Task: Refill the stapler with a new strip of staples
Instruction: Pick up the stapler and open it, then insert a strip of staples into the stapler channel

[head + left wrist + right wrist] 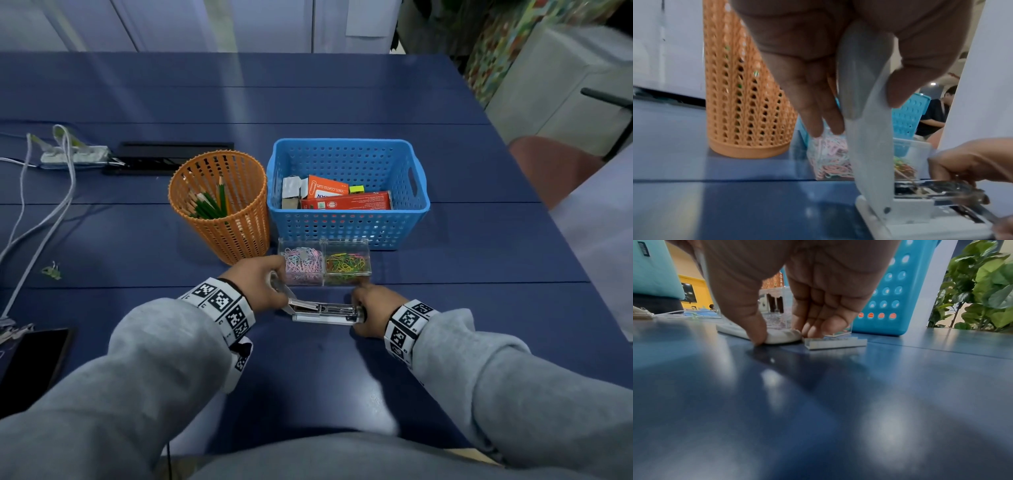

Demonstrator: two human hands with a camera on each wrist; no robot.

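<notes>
A white stapler [325, 313] lies on the blue table [308, 377] with its top swung up, so the metal magazine [941, 186] is bare. My left hand [277, 277] grips the raised grey cover [865, 146] between thumb and fingers. At the stapler's front end, my right hand [361, 308] pinches the base [731, 331], thumb on the near side and fingers on the far side. A silver strip of staples [836, 343] lies flat on the table just right of those fingertips [813, 332], which touch its end.
Just behind the stapler stands a clear two-part box of paper clips [325, 263]. An orange pencil cup [219, 205] and a blue basket [346, 144] with small boxes stand further back. A phone [30, 356] and cables [51, 205] lie at the left.
</notes>
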